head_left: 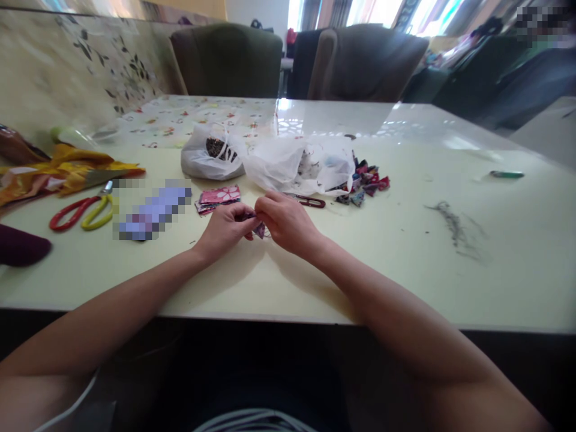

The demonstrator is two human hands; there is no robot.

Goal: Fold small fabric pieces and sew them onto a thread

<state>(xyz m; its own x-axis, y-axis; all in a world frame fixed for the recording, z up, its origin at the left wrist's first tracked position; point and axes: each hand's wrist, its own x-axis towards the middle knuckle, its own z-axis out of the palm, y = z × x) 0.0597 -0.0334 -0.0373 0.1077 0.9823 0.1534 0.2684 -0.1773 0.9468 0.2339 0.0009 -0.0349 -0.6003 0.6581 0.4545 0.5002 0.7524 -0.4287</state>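
A small purple patterned cloth piece (260, 230) is pinched between my two hands over the middle of the table. My left hand (228, 230) is closed on its left side. Fingers pressed together, my right hand (287, 222) meets the cloth from the right, its fingertips partly hidden behind the knuckles. Just behind my left hand lies a stack of pink floral cloth squares (219, 195). A dark red tool with a slotted handle (314, 203) lies behind my right hand. Farther right sits a pile of small, gathered cloth pieces (369, 180).
White plastic bags (211, 162), one with dark grains, stand behind my hands. Red and yellow-handled scissors (75, 214), a blurred-out phone-like item (153, 213) and yellow cloth (85, 168) lie left. Thread scraps (451, 225) and a green object (506, 174) lie right. Chairs (229, 60) stand beyond the table.
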